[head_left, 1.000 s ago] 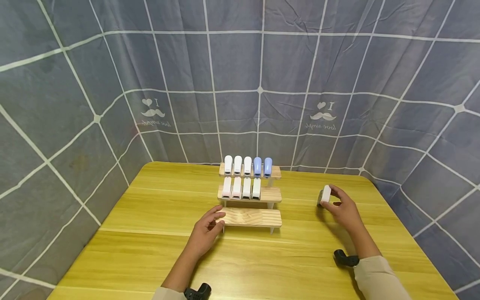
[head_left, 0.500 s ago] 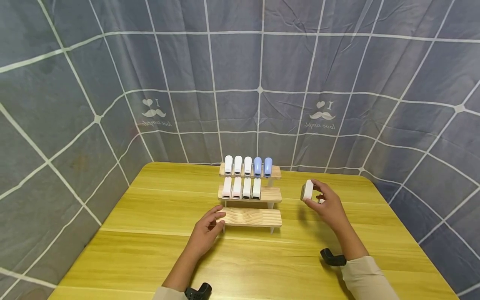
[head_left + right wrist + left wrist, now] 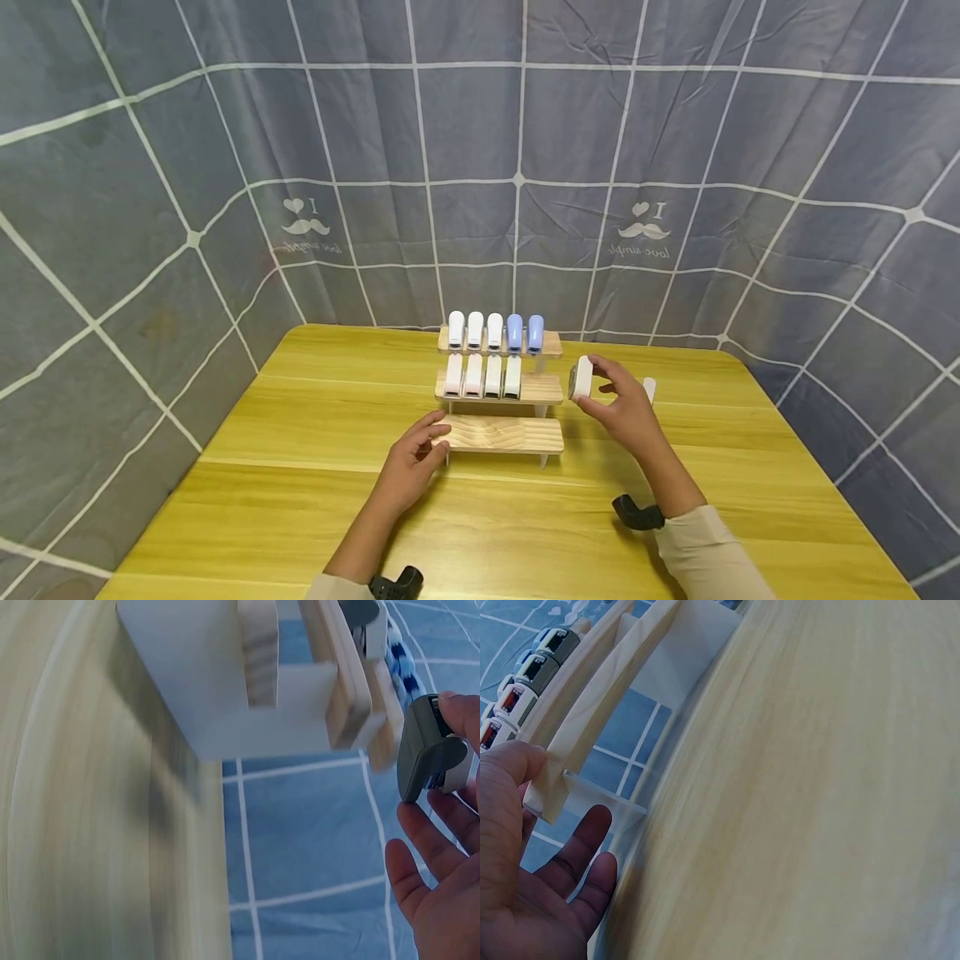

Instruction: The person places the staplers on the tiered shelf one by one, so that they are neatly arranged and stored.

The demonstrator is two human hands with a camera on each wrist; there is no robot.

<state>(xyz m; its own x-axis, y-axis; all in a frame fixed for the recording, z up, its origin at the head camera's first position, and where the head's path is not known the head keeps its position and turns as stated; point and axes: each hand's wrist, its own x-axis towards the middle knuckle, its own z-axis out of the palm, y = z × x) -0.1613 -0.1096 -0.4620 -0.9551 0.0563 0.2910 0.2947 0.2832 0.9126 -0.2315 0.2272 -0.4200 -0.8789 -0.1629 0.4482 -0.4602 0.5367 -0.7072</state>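
My right hand (image 3: pixel 624 410) pinches a small stapler (image 3: pixel 581 377) between thumb and fingers, just right of the three-tier wooden display stand (image 3: pixel 517 435). In the right wrist view this stapler (image 3: pixel 427 754) shows a grey side and a pale part, raised beside the shelf ends. My left hand (image 3: pixel 411 467) holds the left end of the lowest shelf, with its other fingers (image 3: pixel 581 844) loose below the board. Several white and pink-tinted staplers (image 3: pixel 473 376) line the middle shelf. White staplers (image 3: pixel 476 331) and two blue staplers (image 3: pixel 535 333) stand on the top shelf.
Another white stapler (image 3: pixel 649 388) is on the yellow wooden table (image 3: pixel 525 533), partly behind my right hand. The stand's shelves rest on pale side supports (image 3: pixel 611 796). A grey gridded curtain (image 3: pixel 480 225) hangs behind and around the table.
My right hand has carried the stapler leftward to beside the stand, bringing another white stapler into view behind it. My left hand has stayed at the lowest shelf's end.
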